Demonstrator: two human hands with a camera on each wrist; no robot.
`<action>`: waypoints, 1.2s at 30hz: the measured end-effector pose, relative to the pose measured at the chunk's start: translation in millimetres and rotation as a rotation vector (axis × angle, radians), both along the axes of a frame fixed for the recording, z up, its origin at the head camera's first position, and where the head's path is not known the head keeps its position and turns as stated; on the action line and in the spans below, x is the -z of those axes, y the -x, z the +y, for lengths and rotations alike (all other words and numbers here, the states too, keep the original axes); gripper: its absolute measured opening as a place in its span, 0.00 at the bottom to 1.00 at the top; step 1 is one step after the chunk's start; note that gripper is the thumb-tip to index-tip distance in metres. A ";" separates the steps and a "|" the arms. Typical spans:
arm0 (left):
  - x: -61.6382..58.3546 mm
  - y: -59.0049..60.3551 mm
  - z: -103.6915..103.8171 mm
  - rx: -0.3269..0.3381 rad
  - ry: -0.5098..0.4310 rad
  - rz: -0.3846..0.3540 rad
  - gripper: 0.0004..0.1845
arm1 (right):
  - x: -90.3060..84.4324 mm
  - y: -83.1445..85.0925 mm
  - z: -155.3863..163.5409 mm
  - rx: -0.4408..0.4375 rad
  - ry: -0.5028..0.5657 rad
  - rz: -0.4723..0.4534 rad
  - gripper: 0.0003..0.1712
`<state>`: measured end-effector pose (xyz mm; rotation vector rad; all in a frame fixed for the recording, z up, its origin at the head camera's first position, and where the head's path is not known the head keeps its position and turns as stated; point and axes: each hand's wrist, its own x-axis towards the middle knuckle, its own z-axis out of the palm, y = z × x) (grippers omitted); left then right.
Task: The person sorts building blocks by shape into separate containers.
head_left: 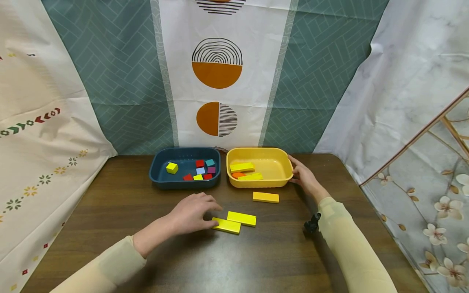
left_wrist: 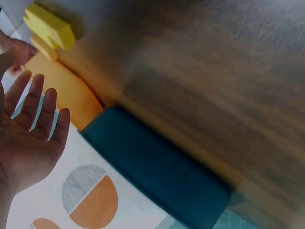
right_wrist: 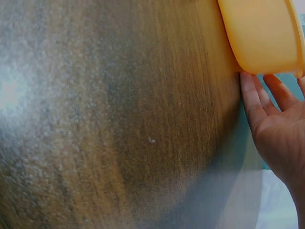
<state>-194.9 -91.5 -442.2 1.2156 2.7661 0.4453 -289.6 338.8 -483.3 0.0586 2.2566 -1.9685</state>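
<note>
Resting on the dark wooden table (head_left: 110, 203), the left hand (head_left: 190, 213) lies palm down with fingers loosely spread and slightly bent; fingertips touch the near end of a yellow block (head_left: 226, 226). A second yellow block (head_left: 241, 218) lies just beside it at 1 o'clock, the two touching or nearly so. A third, more orange-yellow block (head_left: 266, 197) sits apart, at 1 o'clock from the pair, just in front of the yellow tray (head_left: 260, 181).

Right hand (head_left: 305, 177) at 3 o'clock of the yellow tray, fingers straight and close together, tips against the tray's right wall; right wrist view confirms contact at the tray's corner (right_wrist: 259, 36). Inside the tray: two yellow blocks and one orange piece.

Dark blue tray (head_left: 185, 182) at 9 o'clock of the yellow one, nearly touching it, holding small cubes: yellow, red, teal, purple, pale blue.

Left wrist view blurred; palm (left_wrist: 28, 138) open.
</note>
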 end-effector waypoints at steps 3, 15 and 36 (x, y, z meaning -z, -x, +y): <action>7.6 -1.7 -0.2 0.000 0.017 -0.020 0.22 | 0.2 0.0 -0.2 -0.002 0.002 0.000 0.40; 26.8 -3.1 0.9 -0.013 0.041 -0.011 0.21 | 0.4 -0.1 1.3 -0.003 0.013 -0.005 0.41; 36.0 1.1 6.0 -0.028 0.065 -0.021 0.20 | 3.1 2.1 1.7 0.000 0.006 0.001 0.41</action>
